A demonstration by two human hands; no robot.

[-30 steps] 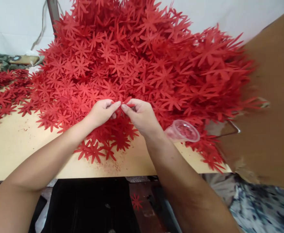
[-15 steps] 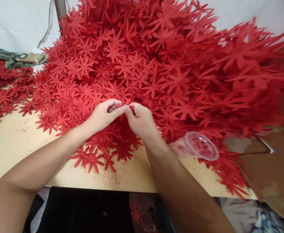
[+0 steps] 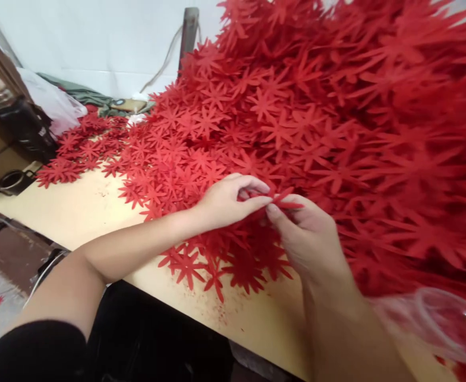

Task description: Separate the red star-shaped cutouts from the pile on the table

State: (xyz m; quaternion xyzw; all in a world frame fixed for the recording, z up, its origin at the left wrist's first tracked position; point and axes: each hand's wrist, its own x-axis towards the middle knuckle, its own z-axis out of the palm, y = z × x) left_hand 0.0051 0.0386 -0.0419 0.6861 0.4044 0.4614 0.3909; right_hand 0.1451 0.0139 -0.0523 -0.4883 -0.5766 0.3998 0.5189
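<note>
Between the fingertips of both hands is a red flower-shaped cutout (image 3: 286, 201) with narrow petals. My left hand (image 3: 236, 199) pinches it from the left, thumb against fingers. From the other side my right hand (image 3: 310, 225) grips it, its thumb tip close to the left thumb. Behind and around the hands rises a large heap of the same red cutouts (image 3: 265, 106). Several more cutouts (image 3: 189, 268) lie on the pale tabletop (image 3: 93, 196) below my wrists. Parts of the held piece are hidden by my fingers.
A clear plastic cup (image 3: 448, 323) lies on its side at the lower right. At the left are a dark bottle (image 3: 22, 122), a white plastic bag (image 3: 53, 101) and a mug (image 3: 12, 182). A phone-like object (image 3: 128, 105) rests on green cloth by the wall.
The view has swung left, so the heap and hands appear further right and the bottle, bag and mug show. Both hands still pinch a red cutout, more of it now showing.
</note>
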